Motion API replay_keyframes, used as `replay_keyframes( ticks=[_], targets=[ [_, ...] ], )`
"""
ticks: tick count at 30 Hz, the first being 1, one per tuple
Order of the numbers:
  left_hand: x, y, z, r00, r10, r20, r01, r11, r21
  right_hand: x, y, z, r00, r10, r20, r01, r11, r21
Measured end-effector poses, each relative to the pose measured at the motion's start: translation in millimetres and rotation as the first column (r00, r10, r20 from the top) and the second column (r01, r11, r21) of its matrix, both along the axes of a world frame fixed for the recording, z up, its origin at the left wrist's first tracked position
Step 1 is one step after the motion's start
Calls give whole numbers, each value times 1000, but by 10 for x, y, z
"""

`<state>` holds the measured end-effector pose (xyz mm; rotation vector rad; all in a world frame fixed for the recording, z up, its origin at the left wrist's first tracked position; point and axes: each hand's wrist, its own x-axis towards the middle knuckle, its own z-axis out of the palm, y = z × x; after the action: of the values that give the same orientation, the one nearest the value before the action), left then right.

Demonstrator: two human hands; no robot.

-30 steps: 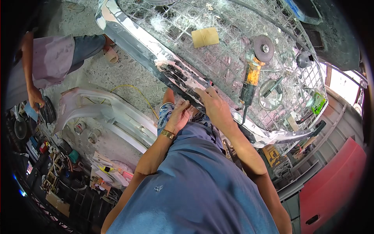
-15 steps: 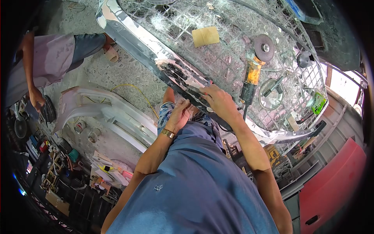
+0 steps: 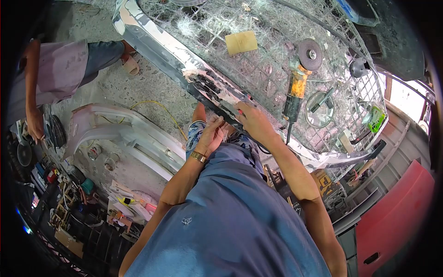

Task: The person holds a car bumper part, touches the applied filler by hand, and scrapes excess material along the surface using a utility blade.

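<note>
A car bumper (image 3: 154, 48) with patchy white, grey and black paint lies diagonally across the wire-mesh top in front of me. Its middle has a rough, damaged black patch (image 3: 210, 87) edged with pale filler. My right hand (image 3: 254, 121) is at the right end of this patch, fingers curled; a small red bit shows at the fingertips, but the held thing is mostly hidden. Close to the bumper's near edge, my left hand (image 3: 214, 134) has thumb and fingers pinched together. What they hold, if anything, I cannot make out. A gold watch (image 3: 199, 157) is on my left wrist.
An angle grinder (image 3: 296, 87), a tan sheet (image 3: 241, 43), a clear round disc (image 3: 319, 109) and a green object (image 3: 376, 119) lie on the fibre-strewn mesh. Another bumper (image 3: 124, 121) is on the floor at left, near a person (image 3: 55, 69). A red panel (image 3: 392, 217) stands right.
My right hand has shifted slightly left and down along the bumper, with the red bit still at its fingertips. My left hand stays nearly in place. The other person's hand has moved slightly lower.
</note>
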<state>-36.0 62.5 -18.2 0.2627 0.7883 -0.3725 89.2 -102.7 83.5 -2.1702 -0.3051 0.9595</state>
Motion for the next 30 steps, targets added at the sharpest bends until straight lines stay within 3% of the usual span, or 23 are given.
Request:
replay_keyframes(
  ticks=[1, 2, 5, 7, 11, 22, 30],
  targets=[
    [6, 1, -1, 1000, -21, -5, 21, 1000, 21, 12, 20, 59, 994, -23, -107, 19, 999, -38],
    [-24, 6, -71, 1000, -19, -2, 19, 1000, 21, -9, 12, 38, 994, -21, -104, 17, 999, -39],
    [-47, 8, -111, 996, 50, 79, -43, 996, -81, -86, 12, 38, 997, -40, 60, 40, 999, 2],
    [-37, 2, -77, 1000, 8, -14, -8, 1000, -18, -109, 47, 92, 995, -3, 102, 12, 996, -91],
    [-26, -19, -94, 999, 36, -41, -35, 999, 4, -124, 48, 71, 993, -9, 117, 23, 994, -111],
    [36, 6, 18, 1000, 29, -7, -29, 999, -34, -4, -95, -57, 982, 42, 183, -52, 997, 48],
    [40, 6, 33, 999, 29, -18, -29, 999, -40, 15, -77, -7, 967, 89, 238, -86, 996, -24]
  ],
)
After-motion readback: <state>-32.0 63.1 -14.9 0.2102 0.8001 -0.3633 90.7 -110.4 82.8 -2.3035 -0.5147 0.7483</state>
